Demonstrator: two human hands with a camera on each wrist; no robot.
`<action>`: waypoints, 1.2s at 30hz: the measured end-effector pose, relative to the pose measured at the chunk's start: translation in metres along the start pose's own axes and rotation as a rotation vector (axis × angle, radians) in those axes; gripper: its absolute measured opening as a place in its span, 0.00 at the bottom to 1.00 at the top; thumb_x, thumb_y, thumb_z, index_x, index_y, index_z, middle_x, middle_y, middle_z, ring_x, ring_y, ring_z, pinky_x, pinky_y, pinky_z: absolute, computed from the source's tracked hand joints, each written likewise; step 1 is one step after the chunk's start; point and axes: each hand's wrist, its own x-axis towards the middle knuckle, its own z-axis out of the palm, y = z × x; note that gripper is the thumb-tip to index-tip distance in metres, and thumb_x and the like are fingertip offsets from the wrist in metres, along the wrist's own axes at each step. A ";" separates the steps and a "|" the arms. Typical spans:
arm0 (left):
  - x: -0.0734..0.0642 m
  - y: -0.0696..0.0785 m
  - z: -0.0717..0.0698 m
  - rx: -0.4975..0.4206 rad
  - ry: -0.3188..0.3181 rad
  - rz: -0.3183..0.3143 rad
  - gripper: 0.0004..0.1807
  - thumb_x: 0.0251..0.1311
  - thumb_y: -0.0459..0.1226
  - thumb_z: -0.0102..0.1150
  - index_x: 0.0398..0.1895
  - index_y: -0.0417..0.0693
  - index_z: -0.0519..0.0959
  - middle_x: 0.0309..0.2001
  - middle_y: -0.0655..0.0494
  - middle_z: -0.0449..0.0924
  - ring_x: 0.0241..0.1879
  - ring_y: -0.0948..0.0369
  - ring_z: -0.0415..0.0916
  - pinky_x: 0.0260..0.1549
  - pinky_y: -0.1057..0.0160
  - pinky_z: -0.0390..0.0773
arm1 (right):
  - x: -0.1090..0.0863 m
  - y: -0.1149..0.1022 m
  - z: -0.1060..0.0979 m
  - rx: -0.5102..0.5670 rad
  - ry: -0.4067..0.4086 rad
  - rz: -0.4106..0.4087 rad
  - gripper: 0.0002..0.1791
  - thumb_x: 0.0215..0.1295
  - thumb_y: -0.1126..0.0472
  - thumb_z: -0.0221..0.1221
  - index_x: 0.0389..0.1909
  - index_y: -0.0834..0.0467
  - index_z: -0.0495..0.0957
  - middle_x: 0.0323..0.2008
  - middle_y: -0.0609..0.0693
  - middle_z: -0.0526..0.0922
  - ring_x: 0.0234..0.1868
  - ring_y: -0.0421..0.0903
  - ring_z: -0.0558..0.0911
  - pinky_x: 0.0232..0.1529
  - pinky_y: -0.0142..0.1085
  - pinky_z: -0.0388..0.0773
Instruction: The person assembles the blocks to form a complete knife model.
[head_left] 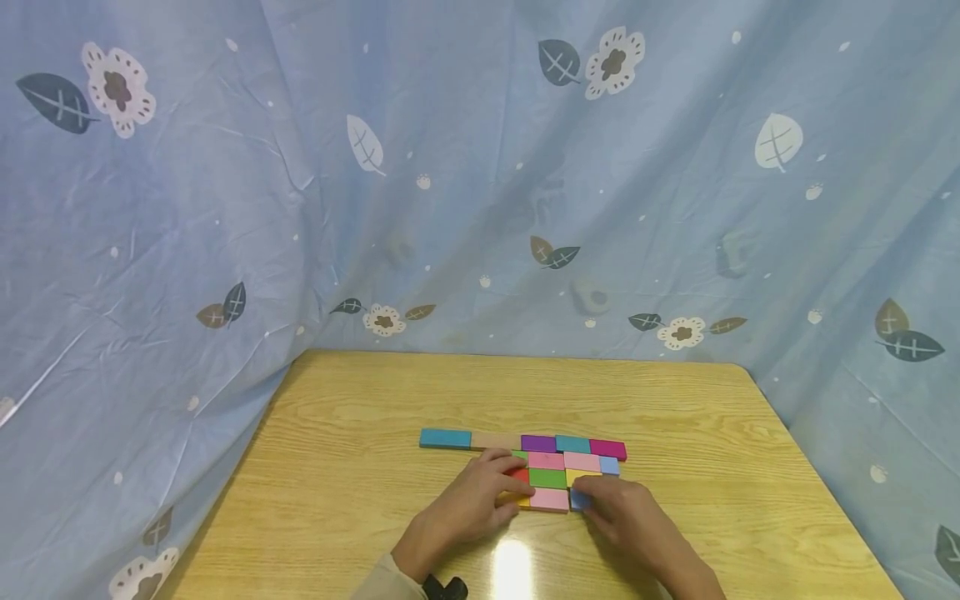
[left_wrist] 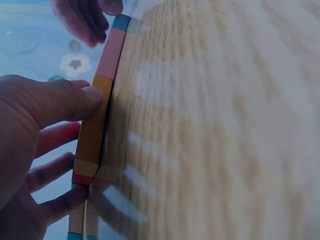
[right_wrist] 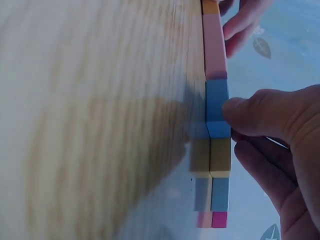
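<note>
Flat coloured blocks lie in several rows on the wooden table. In the front row are a yellow block (head_left: 523, 502), a pink block (head_left: 550, 500) and a blue block (head_left: 579, 501) at the right end. My left hand (head_left: 474, 498) lies over the rows' left side with fingers spread. Its thumb touches the near face of the yellow block, orange-looking in the left wrist view. My right hand (head_left: 636, 521) pinches the blue block, thumb on its near face. A red block (head_left: 520, 475), green block (head_left: 547, 478) and another yellow block (head_left: 582, 476) form the row behind, partly covered by fingers.
The farthest row is longest, from a teal block (head_left: 446, 439) through tan and purple blocks to a magenta block (head_left: 608, 450). The table (head_left: 360, 400) extends around the blocks, and a blue patterned curtain (head_left: 465, 183) hangs behind and at both sides.
</note>
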 end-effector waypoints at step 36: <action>-0.002 0.001 0.000 -0.016 0.006 0.011 0.17 0.71 0.37 0.68 0.59 0.64 0.92 0.73 0.56 0.81 0.76 0.52 0.71 0.76 0.44 0.75 | 0.046 0.034 0.003 0.150 -0.046 0.123 0.18 0.61 0.71 0.76 0.53 0.61 0.90 0.51 0.55 0.94 0.52 0.56 0.93 0.52 0.50 0.92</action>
